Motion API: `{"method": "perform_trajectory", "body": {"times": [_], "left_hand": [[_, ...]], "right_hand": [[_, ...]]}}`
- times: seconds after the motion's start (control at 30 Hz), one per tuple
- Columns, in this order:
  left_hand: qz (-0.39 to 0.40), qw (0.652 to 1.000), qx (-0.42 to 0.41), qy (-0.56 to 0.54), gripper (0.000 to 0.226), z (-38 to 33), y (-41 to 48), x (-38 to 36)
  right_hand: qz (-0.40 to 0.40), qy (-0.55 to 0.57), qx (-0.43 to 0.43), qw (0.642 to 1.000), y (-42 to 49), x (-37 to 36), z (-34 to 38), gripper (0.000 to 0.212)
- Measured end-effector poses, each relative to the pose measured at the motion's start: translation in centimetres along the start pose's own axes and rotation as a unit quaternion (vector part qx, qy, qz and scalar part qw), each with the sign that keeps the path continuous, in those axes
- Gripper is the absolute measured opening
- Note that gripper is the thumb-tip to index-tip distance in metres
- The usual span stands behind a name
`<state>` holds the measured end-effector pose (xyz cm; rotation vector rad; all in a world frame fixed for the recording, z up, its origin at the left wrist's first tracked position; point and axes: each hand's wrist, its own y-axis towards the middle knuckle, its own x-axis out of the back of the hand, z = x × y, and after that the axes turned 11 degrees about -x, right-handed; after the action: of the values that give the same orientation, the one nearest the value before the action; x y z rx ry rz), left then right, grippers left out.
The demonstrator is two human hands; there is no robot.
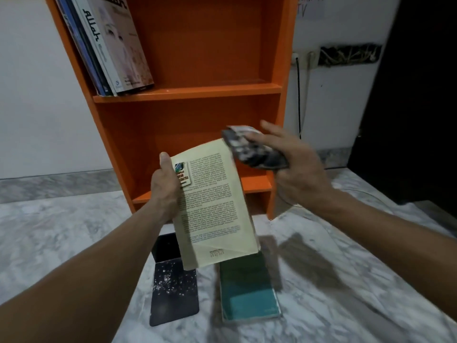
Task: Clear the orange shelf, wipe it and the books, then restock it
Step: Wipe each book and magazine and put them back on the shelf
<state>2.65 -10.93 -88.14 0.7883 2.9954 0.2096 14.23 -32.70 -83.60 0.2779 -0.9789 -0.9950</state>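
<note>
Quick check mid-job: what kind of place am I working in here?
Probably a room in a home, seen at floor level: an orange shelf stands against a white wall, books lie on the marble-patterned floor, and cables hang from wall sockets.

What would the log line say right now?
left hand: grips cream paperback book | right hand: holds dark patterned cloth at its top corner | orange wooden shelf: leaning books | marble floor: black speckled book, teal book
</note>
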Motion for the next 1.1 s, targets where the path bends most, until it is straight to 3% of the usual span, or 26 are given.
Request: {"method": "perform_trajectory", "body": {"times": [0.1, 0.17, 0.23, 0.3, 0.33, 0.4, 0.47, 0.5, 0.57, 0.67, 0.73, 0.83, 0.93, 1.03, 1.1], "left_hand": [[0.013, 1.000, -0.008, -0.026, 0.065, -0.8, -0.2, -1.0], [0.001, 0.998, -0.005, -0.056, 0.063, -1.3, 0.1, -0.5], [-0.012, 0.998, -0.010, -0.067, 0.062, -1.9, 0.6, 0.6], [-0.030, 0.997, -0.015, -0.073, 0.060, -2.1, 0.9, 1.7], [-0.031, 0.996, -0.016, -0.080, 0.058, -2.1, 1.0, 2.0], [-0.015, 0.995, -0.014, -0.098, 0.056, -2.2, 1.1, 2.2], [0.003, 0.993, -0.007, -0.115, 0.055, -2.1, 0.9, 2.0], [0.013, 0.993, -0.007, -0.117, 0.055, -2.1, 0.8, 1.6], [0.024, 0.991, -0.003, -0.132, 0.055, -2.5, 0.6, 0.7], [0.028, 0.987, 0.000, -0.160, 0.058, -3.4, -0.1, -1.4], [0.033, 0.986, -0.023, -0.161, 0.060, -4.0, -0.4, -2.3], [0.083, 0.988, -0.067, -0.107, 0.062, -4.5, -0.7, -3.2], [0.145, 0.983, -0.057, -0.095, 0.061, -5.8, -1.3, -4.7], [0.185, 0.966, -0.022, -0.182, 0.087, -8.1, -2.0, -5.8], [0.213, 0.961, -0.046, -0.171, 0.091, -9.4, -2.7, -6.6]], "right_hand": [[0.095, -0.070, 0.077, 0.990, -2.4, -2.5, 1.5, 0.055], [0.141, -0.087, 0.136, 0.977, -7.4, -3.3, -1.8, 0.046], [0.258, -0.074, 0.107, 0.957, -12.4, -2.5, -6.6, 0.042], [0.337, -0.132, 0.043, 0.931, -14.5, -1.2, -8.2, 0.032], [0.332, -0.125, -0.001, 0.935, -14.5, -0.5, -8.6, 0.031], [0.214, -0.027, -0.085, 0.973, -12.8, 0.8, -7.8, 0.037], [0.093, 0.036, -0.186, 0.977, -9.1, 1.6, -5.4, 0.039], [0.050, 0.070, -0.186, 0.979, -7.5, 2.0, -4.2, 0.031], [0.091, 0.173, -0.202, 0.960, -6.1, 1.9, -0.8, 0.016], [0.255, 0.253, -0.260, 0.896, -7.1, -0.6, 2.6, 0.046], [0.256, 0.253, -0.255, 0.898, -8.0, -2.6, 3.6, 0.051], [0.153, 0.215, -0.267, 0.927, -8.3, -3.9, 3.4, 0.051], [0.072, 0.135, -0.235, 0.960, -7.7, -4.0, 2.7, 0.058], [-0.004, 0.033, -0.189, 0.981, -6.3, -3.7, 1.3, 0.055], [-0.045, -0.037, -0.171, 0.984, -5.4, -3.1, 0.3, 0.047]]}}
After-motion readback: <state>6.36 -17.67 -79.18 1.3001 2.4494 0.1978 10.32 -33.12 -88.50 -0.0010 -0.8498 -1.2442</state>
